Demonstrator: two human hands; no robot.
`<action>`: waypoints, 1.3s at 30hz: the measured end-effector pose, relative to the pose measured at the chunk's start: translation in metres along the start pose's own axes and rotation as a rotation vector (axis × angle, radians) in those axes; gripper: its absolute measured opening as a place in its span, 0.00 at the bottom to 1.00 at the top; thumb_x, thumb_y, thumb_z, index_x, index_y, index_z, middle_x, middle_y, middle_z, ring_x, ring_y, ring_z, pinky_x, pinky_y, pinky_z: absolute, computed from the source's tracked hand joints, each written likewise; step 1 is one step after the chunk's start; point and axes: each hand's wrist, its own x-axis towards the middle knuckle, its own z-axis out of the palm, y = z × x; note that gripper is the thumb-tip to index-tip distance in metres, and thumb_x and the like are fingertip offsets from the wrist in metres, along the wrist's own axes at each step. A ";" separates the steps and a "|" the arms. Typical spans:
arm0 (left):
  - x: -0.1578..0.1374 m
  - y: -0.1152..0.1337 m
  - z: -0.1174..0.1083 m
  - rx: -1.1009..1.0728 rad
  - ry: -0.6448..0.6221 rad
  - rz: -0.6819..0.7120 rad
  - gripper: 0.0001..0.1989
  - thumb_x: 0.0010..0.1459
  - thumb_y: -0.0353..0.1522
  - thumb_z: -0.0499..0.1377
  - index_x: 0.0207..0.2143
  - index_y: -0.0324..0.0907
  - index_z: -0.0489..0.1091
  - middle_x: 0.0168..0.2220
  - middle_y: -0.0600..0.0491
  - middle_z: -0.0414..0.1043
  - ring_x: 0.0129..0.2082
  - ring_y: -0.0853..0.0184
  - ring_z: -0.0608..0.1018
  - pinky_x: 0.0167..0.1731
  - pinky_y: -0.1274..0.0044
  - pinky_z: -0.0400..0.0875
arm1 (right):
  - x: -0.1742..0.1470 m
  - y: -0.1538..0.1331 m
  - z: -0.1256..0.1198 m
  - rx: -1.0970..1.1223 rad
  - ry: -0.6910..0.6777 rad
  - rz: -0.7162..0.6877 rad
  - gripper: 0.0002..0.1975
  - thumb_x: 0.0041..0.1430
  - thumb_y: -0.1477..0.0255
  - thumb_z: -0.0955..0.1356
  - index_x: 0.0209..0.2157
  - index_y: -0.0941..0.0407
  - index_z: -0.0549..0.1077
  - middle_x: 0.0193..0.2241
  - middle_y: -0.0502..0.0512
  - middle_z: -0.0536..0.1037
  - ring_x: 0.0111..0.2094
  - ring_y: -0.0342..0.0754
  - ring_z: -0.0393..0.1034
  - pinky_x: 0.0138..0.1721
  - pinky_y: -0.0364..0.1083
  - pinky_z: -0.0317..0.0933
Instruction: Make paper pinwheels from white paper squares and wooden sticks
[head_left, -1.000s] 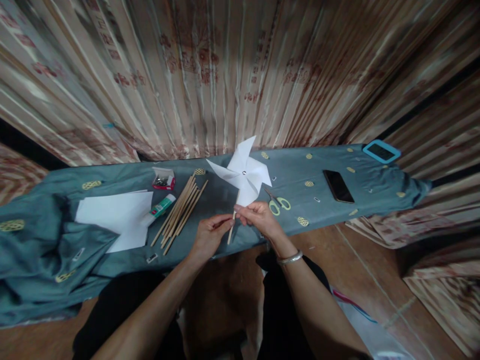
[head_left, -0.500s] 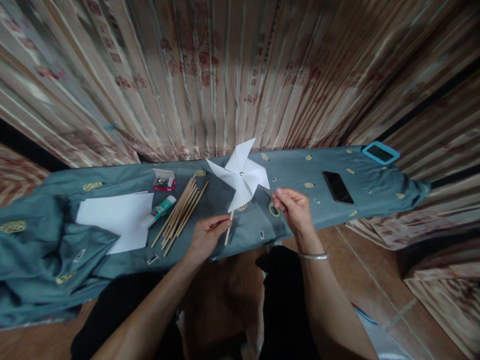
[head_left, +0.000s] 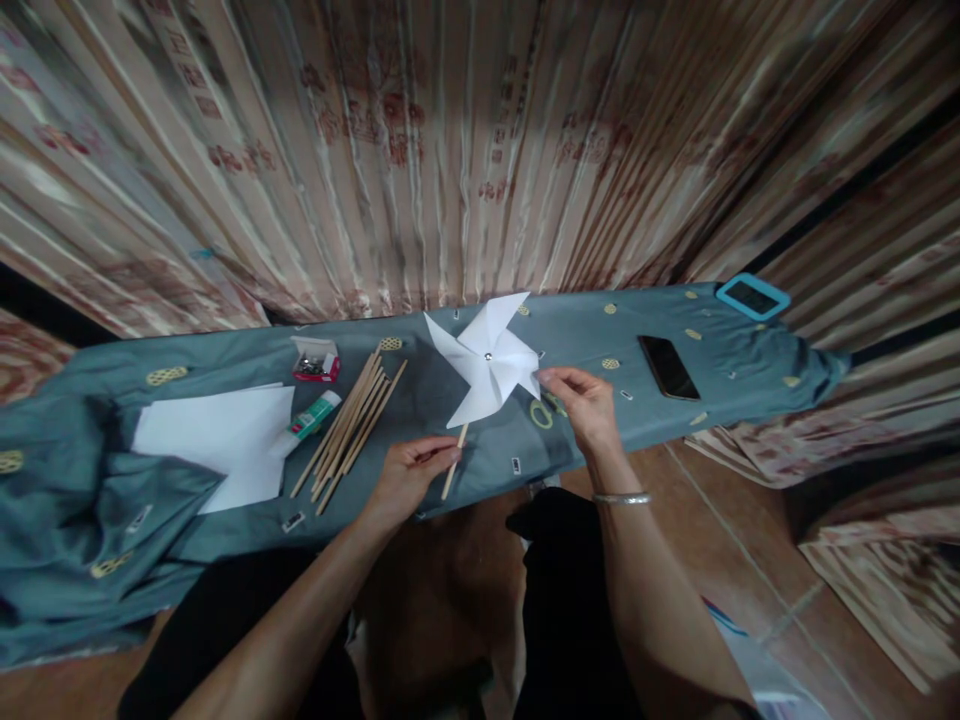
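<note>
A white paper pinwheel point(head_left: 491, 372) with a shiny pin at its centre is held up over the cloth-covered table. My left hand point(head_left: 412, 475) pinches its thin wooden stick point(head_left: 454, 470) just below the blades. At the right side of the pinwheel, my right hand point(head_left: 585, 400) has its thumb and fingertips closed at the edge of a blade. Scissors with yellow-green handles point(head_left: 541, 413) lie on the cloth beside my right hand, partly hidden by it and the pinwheel.
Left of the pinwheel lie several wooden sticks point(head_left: 352, 425), a green glue stick point(head_left: 315, 413), white paper sheets point(head_left: 217, 430) and an open small box of pins point(head_left: 315, 362). A phone point(head_left: 667, 367) and a blue-framed device point(head_left: 752, 297) lie on the right. Curtains point(head_left: 450, 150) hang behind.
My right hand has moved slightly up and left to the pinwheel's blade edge. The pinwheel's blades have turned or tilted a little. My left hand still grips the stick.
</note>
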 end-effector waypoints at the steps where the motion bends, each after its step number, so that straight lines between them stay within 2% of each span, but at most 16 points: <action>1: 0.000 0.000 0.000 -0.002 0.004 0.000 0.17 0.38 0.41 0.70 0.31 0.41 0.80 0.30 0.49 0.81 0.33 0.62 0.80 0.37 0.74 0.73 | 0.000 -0.001 0.001 0.027 0.005 0.012 0.13 0.35 0.62 0.77 0.24 0.55 0.79 0.25 0.51 0.80 0.27 0.44 0.70 0.32 0.45 0.64; 6: 0.001 0.000 0.000 0.008 0.005 -0.001 0.16 0.37 0.41 0.70 0.30 0.42 0.80 0.30 0.50 0.81 0.33 0.62 0.80 0.37 0.74 0.73 | 0.001 -0.006 0.003 0.114 0.008 0.080 0.16 0.30 0.66 0.79 0.25 0.56 0.78 0.22 0.49 0.78 0.24 0.41 0.67 0.29 0.43 0.61; 10: 0.003 -0.001 -0.001 0.002 0.034 0.013 0.15 0.37 0.40 0.70 0.30 0.42 0.80 0.30 0.50 0.81 0.32 0.62 0.79 0.36 0.74 0.73 | -0.003 -0.008 0.006 0.061 -0.040 0.107 0.15 0.31 0.64 0.78 0.21 0.56 0.77 0.17 0.47 0.74 0.19 0.39 0.62 0.22 0.41 0.55; 15: 0.005 -0.002 -0.001 -0.022 0.065 0.025 0.16 0.38 0.41 0.70 0.30 0.42 0.80 0.30 0.50 0.81 0.31 0.64 0.79 0.35 0.74 0.73 | -0.012 -0.010 0.013 0.046 -0.107 0.159 0.16 0.32 0.61 0.78 0.20 0.56 0.76 0.15 0.46 0.71 0.18 0.38 0.60 0.22 0.42 0.55; 21: 0.007 -0.003 -0.002 -0.016 0.095 0.048 0.19 0.37 0.43 0.70 0.31 0.42 0.80 0.30 0.49 0.81 0.30 0.63 0.79 0.35 0.74 0.73 | -0.021 -0.008 0.026 0.114 -0.153 0.224 0.17 0.29 0.60 0.78 0.20 0.55 0.76 0.17 0.47 0.74 0.18 0.38 0.61 0.22 0.41 0.57; 32: 0.007 -0.001 -0.003 -0.033 0.114 0.058 0.18 0.38 0.42 0.69 0.31 0.41 0.80 0.32 0.49 0.81 0.32 0.63 0.79 0.39 0.72 0.73 | -0.040 -0.011 0.046 0.196 -0.298 0.336 0.16 0.32 0.61 0.79 0.21 0.56 0.76 0.19 0.49 0.78 0.18 0.37 0.62 0.22 0.40 0.57; 39: 0.007 -0.001 -0.001 -0.031 0.107 0.072 0.17 0.39 0.41 0.69 0.31 0.42 0.80 0.32 0.50 0.81 0.32 0.63 0.79 0.38 0.73 0.73 | -0.046 -0.010 0.054 0.201 -0.360 0.345 0.17 0.33 0.59 0.78 0.20 0.56 0.74 0.19 0.49 0.78 0.18 0.37 0.62 0.23 0.40 0.57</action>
